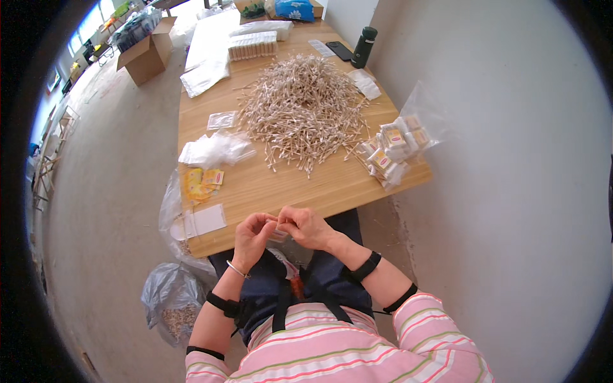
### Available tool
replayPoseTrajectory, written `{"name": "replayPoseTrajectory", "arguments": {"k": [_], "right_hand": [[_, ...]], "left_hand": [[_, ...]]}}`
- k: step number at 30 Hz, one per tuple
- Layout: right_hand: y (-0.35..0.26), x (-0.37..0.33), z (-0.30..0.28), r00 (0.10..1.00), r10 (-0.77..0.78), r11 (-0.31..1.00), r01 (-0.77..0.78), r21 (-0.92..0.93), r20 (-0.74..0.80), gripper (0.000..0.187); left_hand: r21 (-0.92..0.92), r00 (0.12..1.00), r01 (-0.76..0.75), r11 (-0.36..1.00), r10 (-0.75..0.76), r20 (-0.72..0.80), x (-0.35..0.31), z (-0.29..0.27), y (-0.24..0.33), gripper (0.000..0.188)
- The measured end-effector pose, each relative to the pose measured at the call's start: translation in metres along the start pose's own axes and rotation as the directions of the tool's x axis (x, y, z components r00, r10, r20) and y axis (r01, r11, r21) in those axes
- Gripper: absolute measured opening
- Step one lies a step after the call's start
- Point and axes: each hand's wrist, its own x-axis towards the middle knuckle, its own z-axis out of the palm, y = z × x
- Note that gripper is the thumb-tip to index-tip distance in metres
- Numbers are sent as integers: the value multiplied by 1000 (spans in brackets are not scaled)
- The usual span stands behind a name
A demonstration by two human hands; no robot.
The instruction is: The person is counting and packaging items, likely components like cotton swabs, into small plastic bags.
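Over my lap, at the table's near edge, my left hand (pixel 253 239) and my right hand (pixel 306 228) meet with fingertips pinched together. Both are closed on a small transparent plastic bag (pixel 278 235), which hangs partly hidden below the fingers. What the bag contains, if anything, is too small to make out. Beyond my hands a large loose heap of cotton swabs (pixel 306 108) covers the middle of the table. Left of my left hand lie a white card (pixel 209 218) and several yellow printed cards (pixel 201 184).
Filled swab packets (pixel 391 143) sit in a bag at the table's right edge. Thin plastic bags (pixel 217 148) lie on the left. A dark green bottle (pixel 364 48) and a phone (pixel 339 51) are at the back. A grey bag of swabs (pixel 175 300) stands on the floor.
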Motion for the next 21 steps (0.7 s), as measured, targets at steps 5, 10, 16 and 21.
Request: {"name": "replayPoseTrajectory", "arguments": {"k": [5,10,16,21], "right_hand": [[1,6,9,997,-59,998,61,27,-48,11],[6,13,10,996,-86,995,87,50,-29,10],[-5,16,10,998,-26,998,22,66,65,14],[19,12,2,988,-29,997,40,71,-153,8]], "left_hand": [[-15,998,-45,999,45,35,0,-10,-18,9],[-127,999,-41,991,41,0,1,-14,-20,8],[-41,1000,-22,999,22,4,-2,-20,-12,15],[-33,990,-48,998,43,-137,6,-26,-27,19]]}}
